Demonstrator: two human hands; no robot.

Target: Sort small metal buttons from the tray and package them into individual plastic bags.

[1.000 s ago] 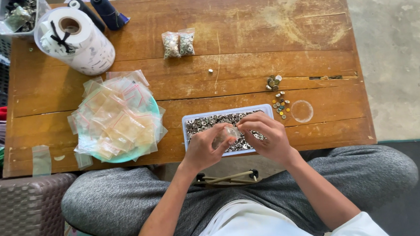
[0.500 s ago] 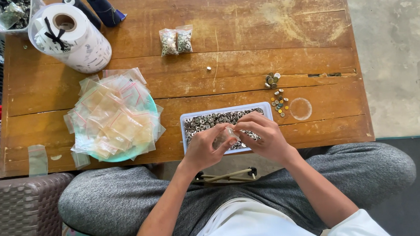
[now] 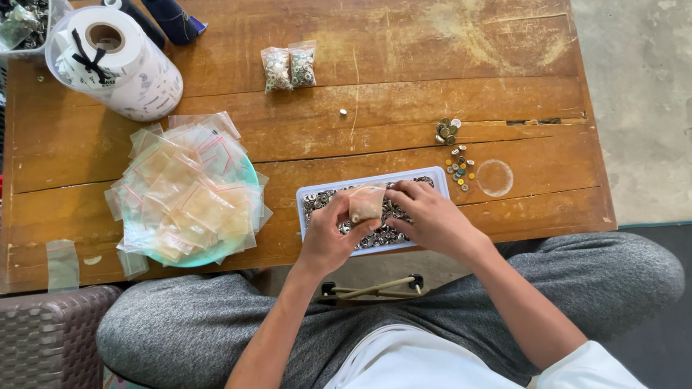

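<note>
While both hands meet over the shallow white tray (image 3: 440, 182) of small metal buttons, I see the left hand (image 3: 326, 240) and right hand (image 3: 430, 220) pinching 1 small clear zip bag (image 3: 365, 204) between their fingertips, just above the tray. Empty bags (image 3: 188, 198) heap on a green plate at left.

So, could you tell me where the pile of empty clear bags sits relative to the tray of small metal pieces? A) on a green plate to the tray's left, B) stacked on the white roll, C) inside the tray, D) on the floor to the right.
A: the empty clear bags are heaped on a green plate left of the tray, over which both hands hold a small bag.
</note>
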